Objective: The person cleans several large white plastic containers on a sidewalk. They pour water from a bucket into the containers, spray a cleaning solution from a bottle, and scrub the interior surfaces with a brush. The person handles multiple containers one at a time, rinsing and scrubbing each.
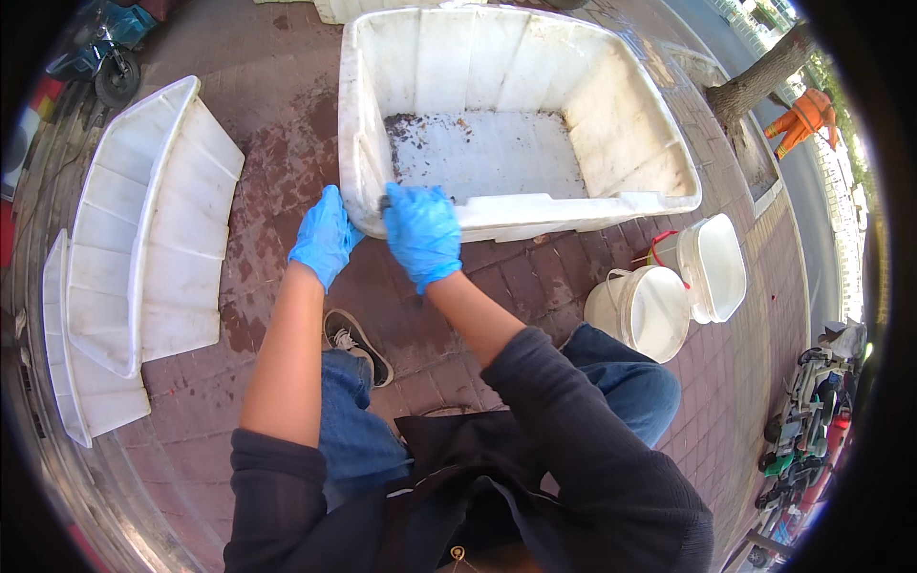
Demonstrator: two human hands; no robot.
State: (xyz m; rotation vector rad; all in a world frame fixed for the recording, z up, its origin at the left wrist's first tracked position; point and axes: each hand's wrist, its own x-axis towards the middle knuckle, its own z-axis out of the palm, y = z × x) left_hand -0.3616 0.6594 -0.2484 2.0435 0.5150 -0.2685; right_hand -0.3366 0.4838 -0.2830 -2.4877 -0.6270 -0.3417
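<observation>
Before me on the ground stands a large white plastic tub [419,211], its inside stained and dark bits of debris scattered over its floor. My left hand [326,236], in a blue disposable glove, grips the tub's near left corner from outside. My right hand [424,233], gloved the same way, is at the inner side of that corner, over the near rim. Its fingers are closed around a small dark object [385,204], perhaps a scouring pad, mostly hidden by the glove.
Two more white plastic tubs [183,236] stand tipped on their sides at left. At right are a round white bucket [609,304] and a squarer one [688,251]. Beyond are a tree trunk [763,71], a person in orange workwear [806,118] and parked two-wheelers [806,430].
</observation>
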